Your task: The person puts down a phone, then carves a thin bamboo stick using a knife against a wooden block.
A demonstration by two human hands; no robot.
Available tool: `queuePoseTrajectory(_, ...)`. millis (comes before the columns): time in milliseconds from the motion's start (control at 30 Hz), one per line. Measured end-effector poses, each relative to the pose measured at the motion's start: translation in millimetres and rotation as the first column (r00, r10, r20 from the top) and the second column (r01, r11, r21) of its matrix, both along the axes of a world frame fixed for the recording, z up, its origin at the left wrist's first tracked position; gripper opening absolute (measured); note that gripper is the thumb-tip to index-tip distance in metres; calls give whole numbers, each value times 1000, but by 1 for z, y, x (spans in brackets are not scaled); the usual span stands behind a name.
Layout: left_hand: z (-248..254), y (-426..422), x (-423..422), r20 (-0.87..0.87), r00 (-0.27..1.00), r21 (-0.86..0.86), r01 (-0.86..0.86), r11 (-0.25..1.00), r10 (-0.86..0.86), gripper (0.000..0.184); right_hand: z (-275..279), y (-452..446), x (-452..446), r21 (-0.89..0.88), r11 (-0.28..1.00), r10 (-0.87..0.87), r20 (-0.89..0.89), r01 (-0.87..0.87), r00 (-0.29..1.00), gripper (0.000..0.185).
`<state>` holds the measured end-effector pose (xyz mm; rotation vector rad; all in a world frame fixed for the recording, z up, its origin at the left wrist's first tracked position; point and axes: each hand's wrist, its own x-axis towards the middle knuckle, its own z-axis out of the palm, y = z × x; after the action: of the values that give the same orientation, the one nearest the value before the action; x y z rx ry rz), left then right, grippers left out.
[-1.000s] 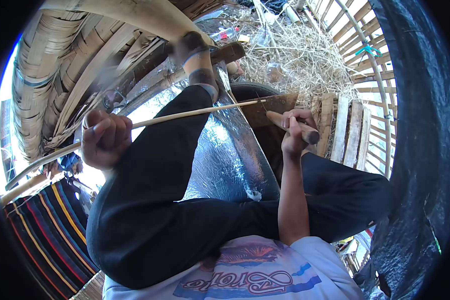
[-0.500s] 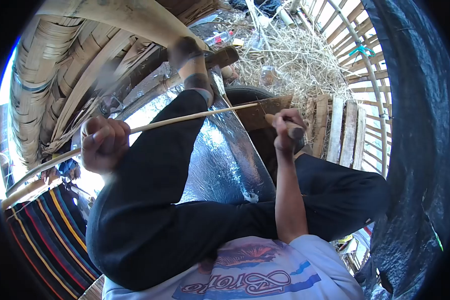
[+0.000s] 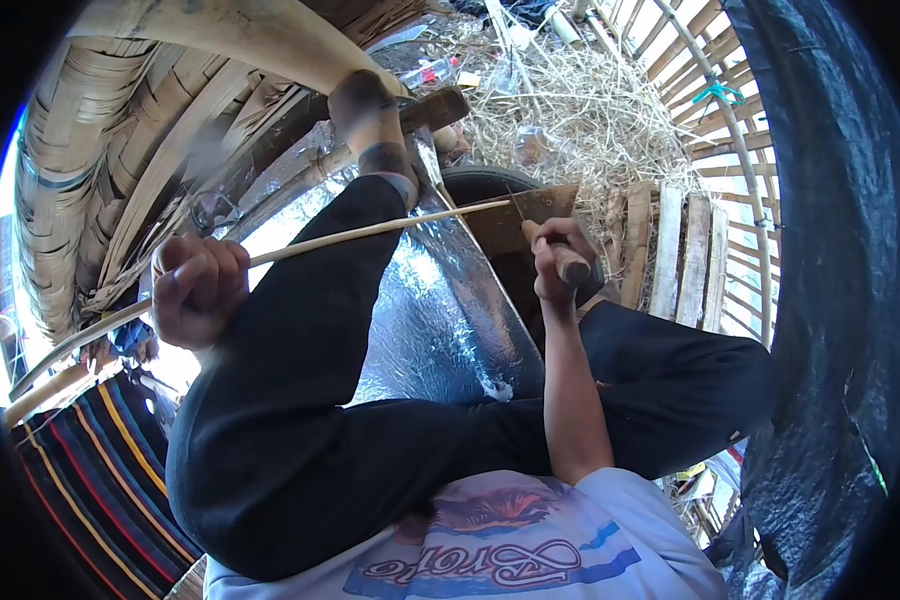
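Note:
My left hand (image 3: 200, 290) is closed round a long, thin pale stick (image 3: 360, 233), which slants from the lower left up to the centre. My right hand (image 3: 562, 262) grips the wooden handle (image 3: 571, 266) of a tool, whose thin dark blade points up and left, at the stick's far end. Behind that end is a flat brown board (image 3: 545, 205). Whether blade and stick touch is too small to tell. My bare foot (image 3: 362, 105) rests on a wooden bar at the top centre.
Crossed legs in dark trousers (image 3: 300, 400) lie below the stick. Shiny silver sheeting (image 3: 420, 330) covers the surface between them. Straw (image 3: 610, 120), wooden slats (image 3: 667, 255) and a dark tarp (image 3: 840, 300) are to the right. A striped cloth (image 3: 105, 480) lies at lower left.
The whole view has shifted, so things sit slightly further left. My right hand with the tool has moved a little left; my left hand keeps its hold on the stick.

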<state>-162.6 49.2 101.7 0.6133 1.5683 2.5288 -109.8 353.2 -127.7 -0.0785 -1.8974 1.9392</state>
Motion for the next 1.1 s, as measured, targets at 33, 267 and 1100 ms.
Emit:
queuePoseTrajectory(33, 1, -1, -1, -1, 1000, 14, -23, 1000, 24, 31, 6, 3, -3, 2, 1000, -2, -9, 2, 1000, 10)
queuePoseTrajectory(267, -3, -7, -2, -11, 1000, 12, 21, 1000, -21, 32, 13, 0, 3, -202, 979, -25, 5, 26, 1000, 8)
queuePoseTrajectory(1100, -2, -3, 3, 39, 994, 44, -106, 993, 105, 28, 44, -7, 3, -502, 863, 26, -71, -59, 997, 10)
